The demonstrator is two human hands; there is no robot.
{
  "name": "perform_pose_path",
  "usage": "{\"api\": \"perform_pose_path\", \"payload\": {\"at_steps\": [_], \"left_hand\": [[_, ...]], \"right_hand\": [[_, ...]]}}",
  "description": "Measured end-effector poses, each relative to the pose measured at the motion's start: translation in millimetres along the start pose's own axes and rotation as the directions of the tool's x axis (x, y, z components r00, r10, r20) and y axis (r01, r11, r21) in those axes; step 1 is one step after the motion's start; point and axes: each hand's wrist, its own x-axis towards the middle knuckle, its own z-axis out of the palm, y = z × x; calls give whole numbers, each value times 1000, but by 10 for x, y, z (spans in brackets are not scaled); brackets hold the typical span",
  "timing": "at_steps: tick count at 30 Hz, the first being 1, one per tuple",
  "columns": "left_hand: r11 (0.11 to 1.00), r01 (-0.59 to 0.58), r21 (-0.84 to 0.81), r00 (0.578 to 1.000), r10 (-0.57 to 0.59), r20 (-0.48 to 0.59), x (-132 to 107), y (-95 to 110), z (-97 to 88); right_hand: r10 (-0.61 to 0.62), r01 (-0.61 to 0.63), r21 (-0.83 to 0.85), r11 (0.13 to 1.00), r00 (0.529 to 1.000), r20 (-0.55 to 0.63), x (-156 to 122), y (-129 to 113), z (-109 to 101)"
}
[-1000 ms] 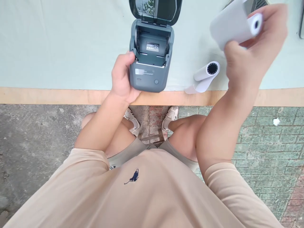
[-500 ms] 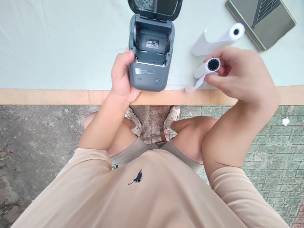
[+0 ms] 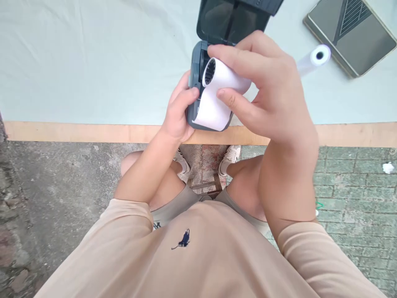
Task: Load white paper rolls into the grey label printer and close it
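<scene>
My left hand (image 3: 180,109) is closed around the left side of a dark grey label printer (image 3: 194,82), its thumb on the body's edge. The printer's lid (image 3: 232,20) is swung up, away from me. Over the paper bay, my right hand (image 3: 269,82) grips a white paper roll (image 3: 229,78) between thumb and fingers. The roll lies sideways with its dark, ribbed core facing left. A loose end of paper hangs from it across the printer's front. The roll and hand cover most of the bay, so I cannot tell whether the roll touches its floor.
A second white roll (image 3: 321,55) is at the right on the pale-covered table (image 3: 93,62), partly behind my right hand. Beyond it lies a glossy dark rectangular device (image 3: 353,37). The table's wooden front edge (image 3: 77,131) runs just above my knees.
My right hand has carried the paper roll left from the table to over the printer's open bay and turned it sideways. The printer appears further right and slightly lower in view.
</scene>
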Motion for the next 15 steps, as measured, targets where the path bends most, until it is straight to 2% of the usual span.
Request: {"api": "perform_pose_path", "payload": {"at_steps": [3,6,8,10,11,12,14,15], "left_hand": [[999,-13,48,998,10,55,-7,-25,-38],[996,0,90,998,-5,59,-15,-21,-48],[995,-3,102,997,-5,79,-22,-7,-42],[993,-13,120,995,1,103,-29,6,-39],[991,-24,133,994,9,112,-31,9,-42],[988,-34,150,993,16,119,-33,10,-49],[983,-46,178,992,23,126,-35,6,-70],[982,-46,182,991,22,130,-35,4,-81]], "right_hand": [[167,-157,-219,963,986,28,45,43,71],[264,-263,-261,929,964,-32,71,39,141],[245,-264,-212,941,963,-114,79,14,174],[176,-211,-147,966,960,-216,76,-9,181],[152,-192,-115,975,945,-289,72,-14,173],[148,-191,-77,979,911,-385,68,-9,160],[182,-196,40,980,791,-584,65,34,126],[213,-178,119,977,743,-635,70,71,110]]}}
